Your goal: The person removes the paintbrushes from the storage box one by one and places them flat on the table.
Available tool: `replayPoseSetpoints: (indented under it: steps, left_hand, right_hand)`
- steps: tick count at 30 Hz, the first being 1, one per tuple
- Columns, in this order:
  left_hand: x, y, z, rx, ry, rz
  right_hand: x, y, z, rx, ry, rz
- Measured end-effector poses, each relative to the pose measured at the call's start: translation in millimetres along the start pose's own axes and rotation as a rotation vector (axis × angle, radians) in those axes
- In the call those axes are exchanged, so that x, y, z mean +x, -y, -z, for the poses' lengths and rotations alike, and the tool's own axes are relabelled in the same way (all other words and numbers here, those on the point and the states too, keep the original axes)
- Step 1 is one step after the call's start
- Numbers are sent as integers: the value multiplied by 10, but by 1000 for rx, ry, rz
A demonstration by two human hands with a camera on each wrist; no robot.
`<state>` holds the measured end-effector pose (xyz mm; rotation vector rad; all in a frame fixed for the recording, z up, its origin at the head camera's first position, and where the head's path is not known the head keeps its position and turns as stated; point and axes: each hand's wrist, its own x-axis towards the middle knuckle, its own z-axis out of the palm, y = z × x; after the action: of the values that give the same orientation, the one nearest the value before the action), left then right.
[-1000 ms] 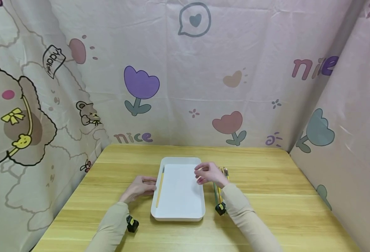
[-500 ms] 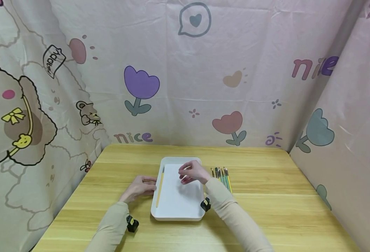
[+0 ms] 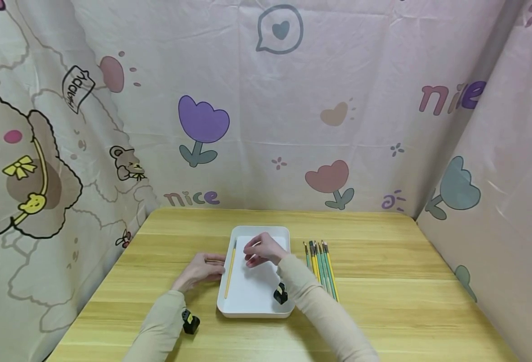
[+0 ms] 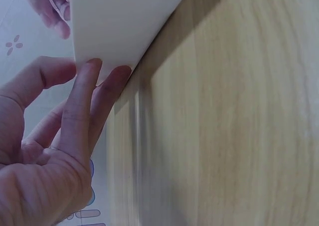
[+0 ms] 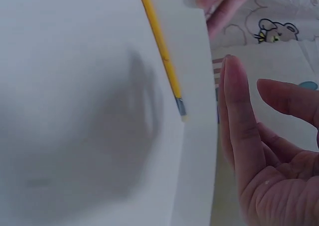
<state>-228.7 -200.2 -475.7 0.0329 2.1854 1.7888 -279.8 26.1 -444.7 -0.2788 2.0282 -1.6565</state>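
In the head view a white rectangular tray [image 3: 266, 312] lies on the wooden table. One yellow-handled paintbrush [image 3: 231, 271] rests inside along its left wall, bristle end away from me. My left hand [image 3: 199, 270] holds the tray's left edge. In the left wrist view its thumb meets the rim while other fingertips [image 4: 92, 69] press the outer wall. My right hand [image 3: 263, 249] hovers over the tray, right of the brush, with nothing held. The right wrist view shows its fingers [image 5: 239, 106] extended and the thumb apart, the brush's pale tip close by.
Several paintbrushes [image 3: 322, 271] with yellow and green handles lie side by side on the table [image 3: 374, 281], right of the tray; my right sleeve covers some lower ends. A printed curtain [image 3: 266, 115] hangs behind the table and along both sides.
My right hand has moved left from the tray's right edge to above its middle, near the brush inside. The brushes on the right are uncovered. The left hand and tray stay put.
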Motion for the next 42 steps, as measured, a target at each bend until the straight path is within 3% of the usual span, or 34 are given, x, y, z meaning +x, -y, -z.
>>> replayPoseSetpoints:
  steps: [11,24,37,42]
  left_hand:
    - [0,8,10,7,16,-15]
    - [-3,8,13,-6,27,-18]
    - [-7,-10,22,-7,51,-30]
    - [-4,-2,20,-19,48,-25]
  right_hand:
    - [160,-91,-246,-20,-47,-63]
    - [253,-188,-395,-80,-87,-90]
    - [281,-191,-550,-184,-172,-102]
    - [322,-204,-592,-280,-231,-103]
